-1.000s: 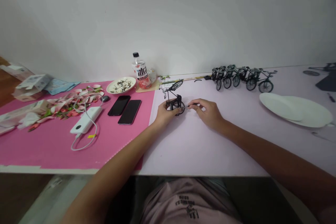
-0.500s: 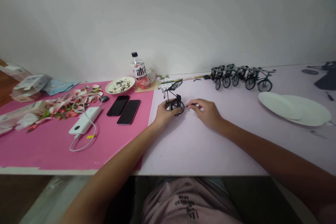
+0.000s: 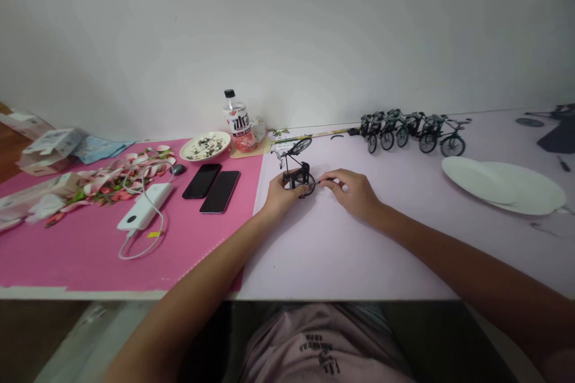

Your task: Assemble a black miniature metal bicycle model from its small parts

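Observation:
My left hand (image 3: 281,194) is closed around the lower wheel end of a black model bicycle (image 3: 294,170), which stands tilted with its other wheel up and away from me. Thumb and fingers cover part of the frame near that wheel. From the right, my right hand (image 3: 353,191) pinches a small screwdriver (image 3: 327,181) by its dark handle. Its thin tip points at the hub of the lower wheel; whether it touches is too small to tell.
Several finished-looking model bicycles (image 3: 413,128) stand by the wall. White plates (image 3: 534,188) lie to the right. On the pink sheet are two phones (image 3: 220,191), a white power bank (image 3: 146,206) with a cable, flower petals (image 3: 121,176), a dish (image 3: 191,152) and a drink bottle (image 3: 239,125).

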A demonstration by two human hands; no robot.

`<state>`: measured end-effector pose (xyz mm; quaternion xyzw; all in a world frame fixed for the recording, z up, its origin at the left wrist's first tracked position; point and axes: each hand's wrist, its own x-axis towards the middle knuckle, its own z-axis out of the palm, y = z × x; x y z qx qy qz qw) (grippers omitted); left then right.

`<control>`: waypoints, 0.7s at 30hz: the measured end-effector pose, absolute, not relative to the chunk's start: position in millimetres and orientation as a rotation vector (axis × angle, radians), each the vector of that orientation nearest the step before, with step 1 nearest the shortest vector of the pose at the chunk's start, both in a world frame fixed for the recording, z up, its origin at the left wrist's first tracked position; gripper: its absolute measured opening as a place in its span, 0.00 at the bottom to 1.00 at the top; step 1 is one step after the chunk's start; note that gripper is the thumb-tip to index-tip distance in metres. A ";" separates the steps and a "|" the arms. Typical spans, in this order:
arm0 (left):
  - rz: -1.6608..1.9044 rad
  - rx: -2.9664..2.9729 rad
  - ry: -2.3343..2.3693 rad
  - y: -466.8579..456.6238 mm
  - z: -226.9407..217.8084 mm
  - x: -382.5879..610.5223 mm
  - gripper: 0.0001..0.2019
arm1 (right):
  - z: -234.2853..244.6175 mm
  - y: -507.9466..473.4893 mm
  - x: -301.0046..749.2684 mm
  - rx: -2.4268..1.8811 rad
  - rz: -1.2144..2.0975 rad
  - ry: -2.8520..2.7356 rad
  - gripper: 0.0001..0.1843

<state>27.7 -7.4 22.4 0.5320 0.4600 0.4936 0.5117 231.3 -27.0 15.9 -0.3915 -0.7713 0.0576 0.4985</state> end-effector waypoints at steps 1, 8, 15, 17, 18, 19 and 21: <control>1.188 1.283 1.110 -6.9 21.9 27.5 0.31 | 15.7 -26.7 231.4 -0.945 0.132 -1.869 0.07; 1.192 1.310 1.113 -5.9 19.1 26.5 0.31 | 14.7 -25.3 233.1 -0.932 0.110 -1.884 0.08; 1.214 1.317 1.120 -4.2 16.4 25.4 0.31 | 18.4 -24.7 233.9 -0.886 0.069 -1.968 0.10; 1.234 1.338 1.135 -2.9 14.8 25.1 0.31 | 20.0 -24.2 233.9 -0.866 0.048 -1.998 0.10; 1.243 1.353 1.143 -2.4 14.2 25.0 0.31 | 20.6 -23.9 233.9 -0.859 0.039 -2.012 0.11; 1.249 1.366 1.148 -2.1 13.8 25.0 0.31 | 21.2 -23.6 234.1 -0.854 0.032 -2.024 0.11; 1.254 1.385 1.153 -1.9 13.4 25.3 0.32 | 22.1 -23.1 234.9 -0.848 0.020 -2.047 0.13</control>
